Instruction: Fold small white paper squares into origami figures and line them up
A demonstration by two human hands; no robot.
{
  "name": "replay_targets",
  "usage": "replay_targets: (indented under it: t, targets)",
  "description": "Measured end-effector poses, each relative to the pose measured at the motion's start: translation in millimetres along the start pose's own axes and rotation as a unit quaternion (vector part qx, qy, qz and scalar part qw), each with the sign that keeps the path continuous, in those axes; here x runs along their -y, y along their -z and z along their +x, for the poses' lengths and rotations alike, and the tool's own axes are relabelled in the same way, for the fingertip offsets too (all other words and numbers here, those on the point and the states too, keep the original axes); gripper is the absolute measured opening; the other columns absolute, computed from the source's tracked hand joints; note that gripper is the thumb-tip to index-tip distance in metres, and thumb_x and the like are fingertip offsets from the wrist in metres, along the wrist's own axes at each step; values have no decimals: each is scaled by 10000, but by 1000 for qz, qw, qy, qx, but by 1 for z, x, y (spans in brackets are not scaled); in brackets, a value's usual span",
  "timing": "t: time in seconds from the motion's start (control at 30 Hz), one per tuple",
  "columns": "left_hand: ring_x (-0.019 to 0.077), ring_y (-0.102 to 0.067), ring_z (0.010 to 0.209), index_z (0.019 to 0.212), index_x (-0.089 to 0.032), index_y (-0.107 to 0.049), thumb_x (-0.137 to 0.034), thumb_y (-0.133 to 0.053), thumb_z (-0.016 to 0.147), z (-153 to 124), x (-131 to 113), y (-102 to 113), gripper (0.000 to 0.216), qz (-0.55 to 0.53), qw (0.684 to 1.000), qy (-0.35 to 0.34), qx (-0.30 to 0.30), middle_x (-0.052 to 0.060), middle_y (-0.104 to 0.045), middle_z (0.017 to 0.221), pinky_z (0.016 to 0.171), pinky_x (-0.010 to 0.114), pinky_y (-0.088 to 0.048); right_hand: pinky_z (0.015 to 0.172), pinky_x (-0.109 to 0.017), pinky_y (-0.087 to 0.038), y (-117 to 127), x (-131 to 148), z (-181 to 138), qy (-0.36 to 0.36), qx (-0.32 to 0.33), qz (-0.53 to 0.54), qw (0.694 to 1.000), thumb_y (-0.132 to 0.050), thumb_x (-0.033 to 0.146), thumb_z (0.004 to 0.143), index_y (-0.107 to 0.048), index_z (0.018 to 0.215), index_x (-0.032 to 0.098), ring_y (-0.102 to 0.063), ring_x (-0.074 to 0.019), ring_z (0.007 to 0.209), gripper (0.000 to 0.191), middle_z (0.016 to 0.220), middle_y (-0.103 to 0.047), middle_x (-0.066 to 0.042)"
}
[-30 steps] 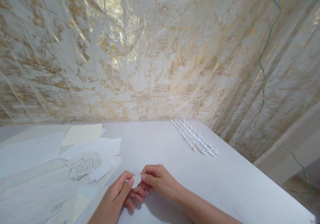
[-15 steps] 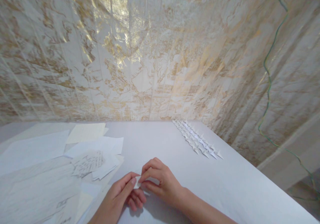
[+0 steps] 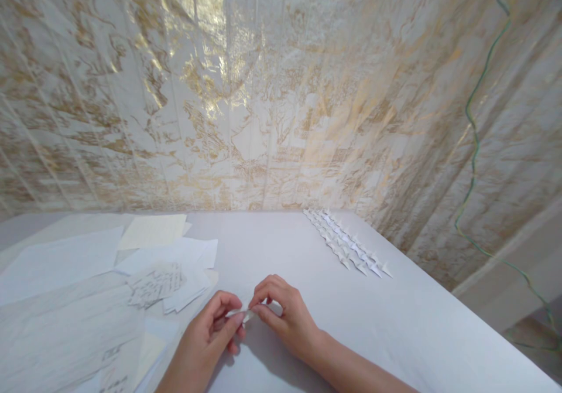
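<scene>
A small folded piece of white paper (image 3: 247,315) is held between my two hands, just above the white table. My left hand (image 3: 215,328) pinches its left side between thumb and fingers. From the right, the thumb and index finger of my right hand (image 3: 283,311) grip its other end. Much of the paper is covered by the fingertips, so its exact folded shape cannot be made out.
Several small folded paper figures with pointed tips (image 3: 346,243) stand in slanting rows at the table's back right. Loose sheets (image 3: 65,323) and a pile of small paper pieces (image 3: 187,284) cover the left. A patterned wall (image 3: 246,118) rises behind; a green-yellow cord (image 3: 472,141) hangs at right.
The paper has been turned so that a narrower side shows. My left fingers have curled up behind it, and my right fingertips have shifted slightly along its right end.
</scene>
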State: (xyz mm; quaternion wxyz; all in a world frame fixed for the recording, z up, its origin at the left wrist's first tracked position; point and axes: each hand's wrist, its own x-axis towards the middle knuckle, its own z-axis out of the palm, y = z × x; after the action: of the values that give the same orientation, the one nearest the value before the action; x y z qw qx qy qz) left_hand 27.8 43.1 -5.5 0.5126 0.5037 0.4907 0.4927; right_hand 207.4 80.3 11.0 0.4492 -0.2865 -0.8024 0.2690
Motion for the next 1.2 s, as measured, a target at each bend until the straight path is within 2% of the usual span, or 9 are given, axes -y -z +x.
replay_targets:
  t: [0.13, 0.43, 0.6, 0.73, 0.8, 0.9, 0.97, 1.1, 1.2]
  targets:
    - [137, -598, 473, 923, -232, -590, -552, -764, 727, 1, -3, 1, 414, -4, 1000, -7, -9, -45, -671, 605, 480, 241, -465, 787, -307, -470, 0, -1, 0, 3, 0, -33, 999, -608, 411, 981, -714, 972, 208, -613, -197, 876, 229, 904, -682, -61]
    - [138, -610, 523, 881, -233, -565, -482, -688, 824, 1, 14, 4, 284, 12, 1000, -24, 1, -38, -673, 650, 497, 237, -485, 771, -299, -465, 0, 2, 0, 35, -32, -45, 998, -591, 442, 992, -698, 847, 202, -613, -183, 837, 301, 842, -669, -50]
    - [141, -589, 490, 805, -238, -560, -474, -634, 857, 0, 10, 2, 252, 44, 998, -35, 3, -43, -650, 618, 482, 245, -475, 741, -289, -451, 0, 0, 0, 62, -37, -58, 996, -571, 425, 1009, -654, 804, 192, -599, -174, 802, 321, 807, -654, -47]
    - [203, -642, 828, 798, -253, -660, -446, -698, 825, -1, -1, 6, 199, 94, 991, -90, -14, 12, -684, 892, 656, 268, -510, 715, -294, -434, 0, -1, 1, 85, -28, -80, 993, -529, 393, 1034, -616, 818, 197, -577, -171, 753, 304, 773, -646, -36]
    - [226, -615, 954, 784, -273, -697, -405, -722, 814, -1, -6, 11, 137, 154, 976, -153, -24, 17, -677, 975, 769, 289, -495, 721, -300, -434, 0, 0, 1, 97, -16, -89, 991, -504, 384, 1044, -604, 838, 198, -575, -175, 758, 296, 789, -651, -40]
    - [221, -598, 909, 776, -303, -714, -370, -690, 858, 0, -11, 17, 109, 262, 929, -257, -40, -3, -659, 894, 816, 311, -469, 736, -307, -439, 0, 1, 1, 102, -5, -102, 989, -492, 368, 1048, -606, 868, 196, -575, -184, 787, 274, 811, -650, -49]
    - [211, -594, 867, 774, -308, -711, -356, -682, 878, 0, -13, 19, 117, 291, 909, -294, -44, -18, -657, 846, 799, 301, -464, 744, -306, -443, 0, 3, 1, 107, -5, -108, 988, -504, 354, 1043, -617, 896, 194, -579, -187, 808, 245, 833, -654, -56]
    - [192, -586, 791, 777, -284, -683, -318, -672, 899, 1, -16, 17, 128, 301, 891, -338, -30, -39, -662, 763, 740, 278, -457, 733, -296, -438, -1, 4, 3, 127, -4, -110, 986, -514, 303, 1040, -614, 882, 196, -579, -172, 774, 216, 811, -660, -44]
    - [188, -580, 774, 790, -277, -680, -295, -700, 881, 3, -14, 17, 94, 305, 893, -330, -17, -51, -660, 740, 739, 284, -443, 721, -296, -431, 0, 4, 3, 137, -4, -116, 984, -509, 275, 1037, -607, 869, 195, -571, -170, 757, 211, 799, -660, -43]
